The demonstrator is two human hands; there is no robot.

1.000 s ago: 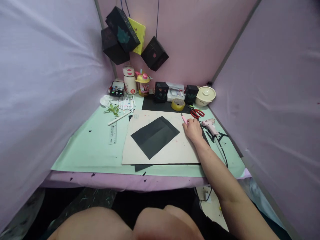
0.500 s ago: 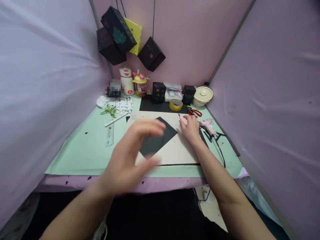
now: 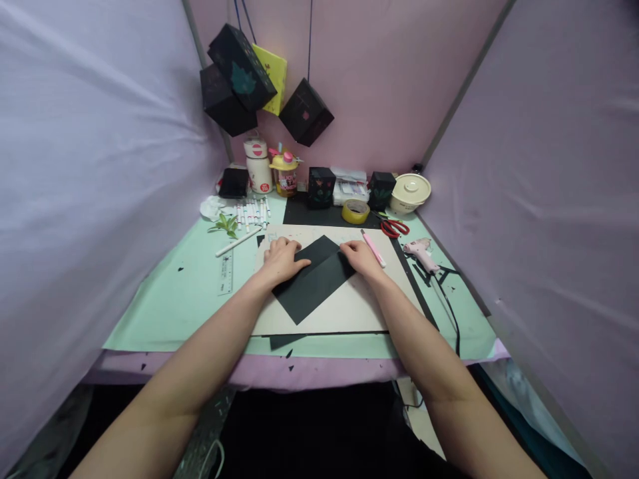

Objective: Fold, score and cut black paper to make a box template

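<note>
Paper sheet (image 3: 314, 291) on board (image 3: 349, 314); left hand (image 3: 282, 261) on its left side, right hand (image 3: 360, 258) on its right. Pen-like tool (image 3: 373, 249) on board, just right of right hand. Right of board: glue gun (image 3: 421, 252). Beyond board's far right corner: scissors (image 3: 395, 228); tape roll (image 3: 355, 212) to their left. Far row, left to right: phone (image 3: 234, 183), bottle (image 3: 259, 174), jar (image 3: 286, 182), box (image 3: 321, 187), plastic pack (image 3: 350, 194), second box (image 3: 382, 191), lidded bowl (image 3: 411, 191). Markers (image 3: 253, 213) on near side of bottle; leaf sprig (image 3: 225, 225) left of markers; ruler (image 3: 226, 275) nearer, left of board. Hanging boxes (image 3: 305, 113) above far row's left half
</note>
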